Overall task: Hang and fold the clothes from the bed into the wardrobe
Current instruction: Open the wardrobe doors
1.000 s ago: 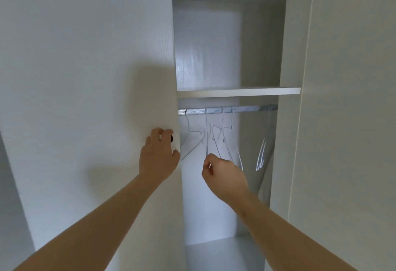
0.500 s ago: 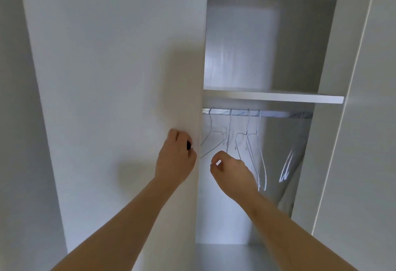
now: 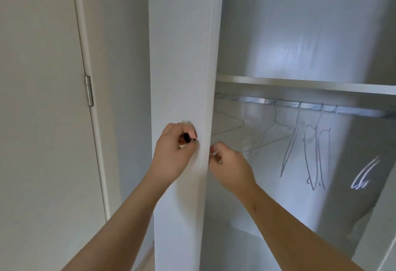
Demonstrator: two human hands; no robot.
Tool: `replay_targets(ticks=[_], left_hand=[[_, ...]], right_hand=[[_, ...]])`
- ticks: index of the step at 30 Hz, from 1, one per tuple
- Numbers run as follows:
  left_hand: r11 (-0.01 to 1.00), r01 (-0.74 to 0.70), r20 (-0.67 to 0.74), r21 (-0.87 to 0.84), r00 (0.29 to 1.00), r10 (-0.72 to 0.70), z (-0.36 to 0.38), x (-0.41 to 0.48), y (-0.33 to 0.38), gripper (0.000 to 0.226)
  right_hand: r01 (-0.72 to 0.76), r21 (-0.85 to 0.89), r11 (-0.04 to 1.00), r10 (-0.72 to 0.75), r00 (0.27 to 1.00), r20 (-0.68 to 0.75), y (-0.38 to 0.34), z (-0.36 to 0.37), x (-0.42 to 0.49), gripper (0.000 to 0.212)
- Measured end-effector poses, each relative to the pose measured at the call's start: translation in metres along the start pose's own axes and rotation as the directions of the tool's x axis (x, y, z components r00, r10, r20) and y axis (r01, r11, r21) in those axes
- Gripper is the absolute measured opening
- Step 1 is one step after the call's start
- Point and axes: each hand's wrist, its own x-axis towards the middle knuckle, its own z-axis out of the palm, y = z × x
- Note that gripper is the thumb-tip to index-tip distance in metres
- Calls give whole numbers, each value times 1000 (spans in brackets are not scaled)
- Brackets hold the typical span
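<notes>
The white wardrobe door stands nearly edge-on in front of me. My left hand grips its small black knob. My right hand is just inside the door's free edge with its fingers curled; whether they pinch anything I cannot tell. Inside the wardrobe, several bare wire hangers hang from a metal rail under a white shelf. No clothes and no bed are in view.
A pale room door with a metal hinge is at the left, close beside the wardrobe. The wardrobe's other door shows at the lower right corner. More hangers hang blurred at the far right.
The left wardrobe door has swung further out, from nearly face-on to nearly edge-on. My left hand stayed on the knob and my right hand stayed curled by the door's edge.
</notes>
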Motion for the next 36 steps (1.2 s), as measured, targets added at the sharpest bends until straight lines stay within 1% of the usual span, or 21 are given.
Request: replay_targets(ticks=[4,8,12,16,18,21,23,24,26,28,29,32,34,36], left_hand=[[994,83,-32,-77,996,-86,-29,-12,2,32],[992,88,-79,-91,992,-96,-58,-20,2,29],[991,96,-94,-96,990,-105,-88,-23,-2,28],[982,136,-127,-133,980,-153,-132,-24,-16,19],[978,147,-166,-146,971,-171,-156,-23,-24,22],[970,176,-230,-168,950,-212,-183,-21,-35,33],[967,185,-291,-174,929,-230,-199,-20,-43,37],[969,184,-325,-165,917,-229,-207,-19,-46,35],[977,172,-368,-124,907,-207,-220,-19,-53,25],[983,176,-386,-44,905,-179,-236,-16,-64,12],[981,194,-399,-10,899,-182,-243,-15,-70,9],[965,264,-427,-3,872,-240,-264,-11,-86,18],[961,276,-405,0,879,-252,-271,-11,-89,24],[964,263,-373,31,898,-233,-272,-14,-89,25]], right_hand=[[105,12,994,-106,994,21,-31,12,-4,13],[199,-1,980,-199,980,26,-65,23,-7,14],[208,29,978,-209,978,13,-98,40,-9,12],[205,118,972,-209,978,15,-134,68,-14,12],[217,154,964,-223,975,22,-153,85,-14,12],[239,171,956,-249,968,35,-175,110,-12,15],[252,173,952,-264,964,45,-190,129,-10,19],[259,175,950,-272,961,50,-199,138,-9,21],[273,178,945,-289,955,68,-215,156,-6,24],[286,169,943,-305,947,103,-231,176,-4,31],[289,168,943,-311,942,124,-236,184,-3,36],[282,181,942,-313,934,174,-245,205,-4,44],[278,188,942,-311,933,182,-247,213,-3,46],[274,199,941,-310,933,182,-246,218,-3,45]])
